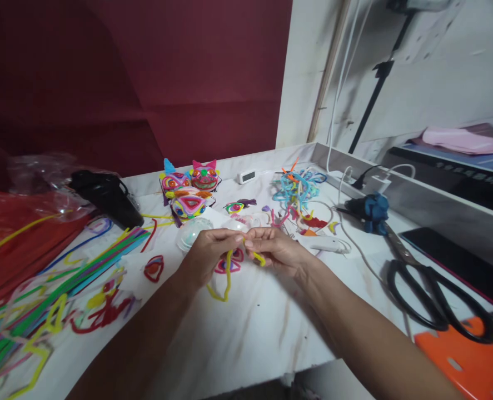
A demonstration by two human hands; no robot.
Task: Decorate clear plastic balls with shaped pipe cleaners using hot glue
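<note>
Pipe-cleaner bundle point(65, 293): slanting across the surface point(271, 339) at left, loose strands around it
Red-rimmed eye shape point(153, 268): lying on white paper, between bundle and left grip
Left grip point(204, 253): thumb and fingers pinching the yellow pipe cleaner point(228, 272)
Yellow pipe cleaner: held between both hands, long end drooping in a bend
Right grip point(282, 250): pinching the same strand
Black-handled scissors point(432, 290): far right, near the orange box point(463, 361)

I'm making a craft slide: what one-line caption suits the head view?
Left hand and right hand pinch yellow pipe cleaner over a marbled tabletop.
</note>
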